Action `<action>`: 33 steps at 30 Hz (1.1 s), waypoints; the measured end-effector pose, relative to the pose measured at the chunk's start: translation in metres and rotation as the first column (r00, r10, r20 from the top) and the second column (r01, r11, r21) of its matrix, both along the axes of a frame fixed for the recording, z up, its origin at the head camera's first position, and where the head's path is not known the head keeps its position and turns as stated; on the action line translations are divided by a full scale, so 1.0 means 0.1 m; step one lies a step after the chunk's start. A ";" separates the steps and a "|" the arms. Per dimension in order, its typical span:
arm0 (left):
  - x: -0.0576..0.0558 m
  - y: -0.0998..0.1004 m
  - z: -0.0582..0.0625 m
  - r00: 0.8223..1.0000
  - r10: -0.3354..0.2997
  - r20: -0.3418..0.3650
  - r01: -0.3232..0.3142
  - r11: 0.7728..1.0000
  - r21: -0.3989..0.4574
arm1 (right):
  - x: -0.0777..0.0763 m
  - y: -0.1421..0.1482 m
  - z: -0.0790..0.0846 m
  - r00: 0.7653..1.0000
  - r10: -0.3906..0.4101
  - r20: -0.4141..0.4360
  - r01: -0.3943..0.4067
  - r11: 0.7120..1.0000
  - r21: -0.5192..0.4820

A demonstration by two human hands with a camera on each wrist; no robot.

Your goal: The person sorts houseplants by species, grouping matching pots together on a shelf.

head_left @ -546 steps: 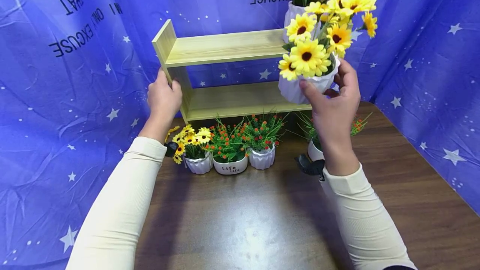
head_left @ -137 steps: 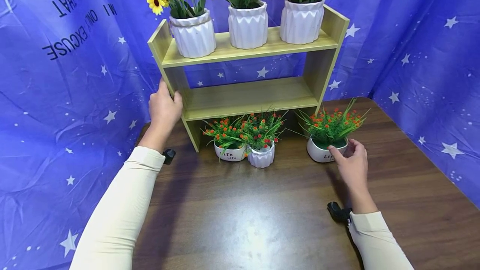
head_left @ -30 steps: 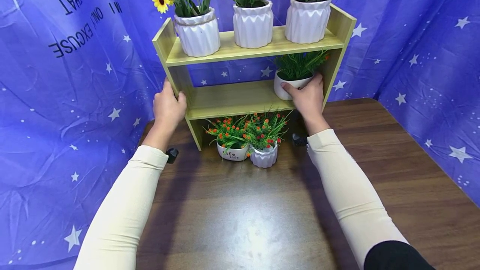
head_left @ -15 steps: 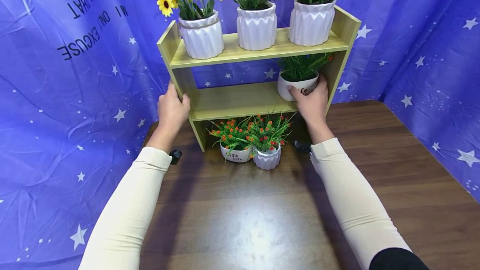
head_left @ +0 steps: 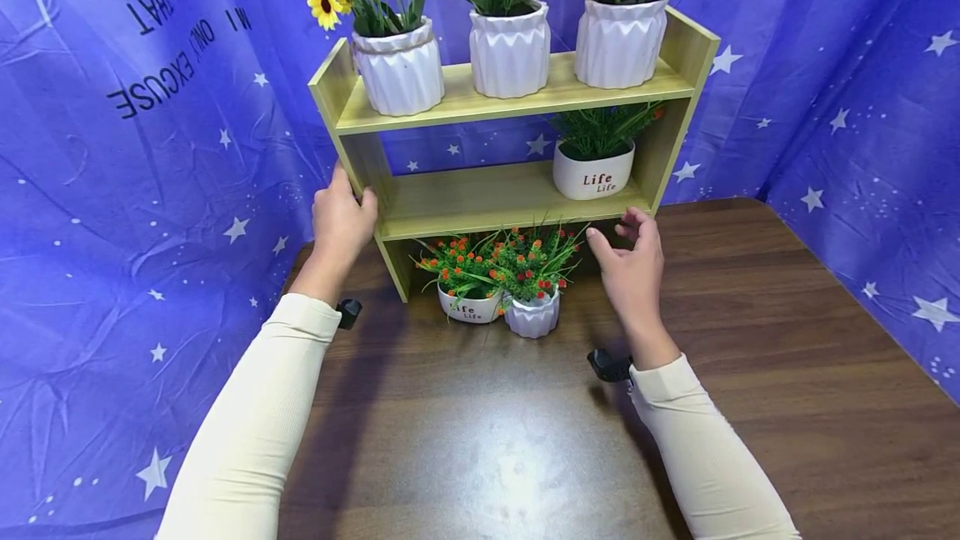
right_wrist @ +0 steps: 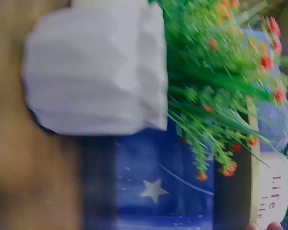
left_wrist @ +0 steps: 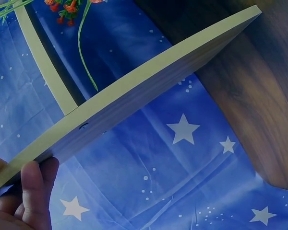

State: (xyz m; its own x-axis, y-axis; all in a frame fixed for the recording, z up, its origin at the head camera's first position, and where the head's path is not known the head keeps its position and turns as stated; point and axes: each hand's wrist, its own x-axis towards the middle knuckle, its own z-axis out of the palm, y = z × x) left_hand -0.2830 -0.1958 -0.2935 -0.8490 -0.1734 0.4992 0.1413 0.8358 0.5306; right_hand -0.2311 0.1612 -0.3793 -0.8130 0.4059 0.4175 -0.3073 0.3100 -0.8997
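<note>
My left hand [head_left: 342, 219] grips the left side panel [left_wrist: 129, 91] of a light wooden two-tier shelf [head_left: 457, 198]; in the left wrist view its fingers lie on both faces of the board. My right hand [head_left: 632, 261] holds nothing, its fingers loosely bent in front of the shelf's lower right. Above it, a white oval pot marked Life [head_left: 594, 176] with grassy greenery stands at the right of the middle shelf. To its left on the table, a fluted white pot [head_left: 533, 317] with red-orange flowers stands beside another oval Life pot [head_left: 469, 307]. The fluted pot fills much of the right wrist view.
Three fluted white pots with yellow sunflowers, left [head_left: 400, 73], middle [head_left: 510, 55] and right [head_left: 621, 47], line the top shelf. A blue star-printed curtain [head_left: 840, 107] hangs behind and at both sides. The brown wooden table [head_left: 450, 432] extends in front.
The right hand has let go of the oval Life pot on the middle shelf and drawn back, down toward the table. Earlier it carried that pot from the table's right. Left hand stays on the panel.
</note>
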 end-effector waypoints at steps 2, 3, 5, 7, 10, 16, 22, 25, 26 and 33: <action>0.00 0.00 0.00 1.000 0.001 0.002 -0.001 1.000 -0.003 | 0.07 -0.03 -0.08 1.000 0.020 0.023 -0.020 1.000 -0.001; 0.00 0.00 0.00 1.000 0.003 0.004 -0.003 1.000 -0.005 | 0.11 -0.05 -0.12 0.999 0.030 0.039 -0.030 1.000 0.001; 0.01 -0.01 0.00 1.000 0.006 0.005 -0.006 1.000 -0.006 | 0.17 -0.08 -0.20 0.996 0.059 0.068 -0.059 0.998 -0.004; 0.02 -0.01 0.00 1.000 0.006 0.002 -0.006 1.000 -0.006 | 0.22 -0.12 -0.28 0.991 0.082 0.105 -0.082 0.997 -0.006; 0.03 -0.02 0.00 1.000 0.008 -0.006 -0.008 1.000 -0.003 | 0.28 -0.17 -0.42 0.980 0.123 0.158 -0.122 0.992 -0.018; 0.01 -0.01 -0.01 1.000 0.003 0.014 -0.003 1.000 0.006 | 0.36 -0.28 -0.66 0.939 0.202 0.278 -0.200 0.979 -0.036; 0.02 0.00 -0.03 1.000 0.011 0.028 -0.011 1.000 0.006 | 0.39 -0.42 -0.79 0.892 0.242 0.381 -0.279 0.959 0.044; 0.03 -0.01 -0.06 1.000 0.006 0.021 -0.006 1.000 0.005 | 0.39 -0.49 -0.82 0.887 0.236 0.396 -0.290 0.954 0.080; 0.03 -0.01 -0.06 1.000 0.004 0.018 -0.004 1.000 0.004 | 0.40 -0.51 -0.83 0.888 0.229 0.398 -0.285 0.954 0.088; 0.00 -0.01 -0.03 1.000 0.001 0.026 -0.001 1.000 0.008 | 0.29 -0.62 -0.86 0.906 0.185 0.380 -0.238 0.967 0.097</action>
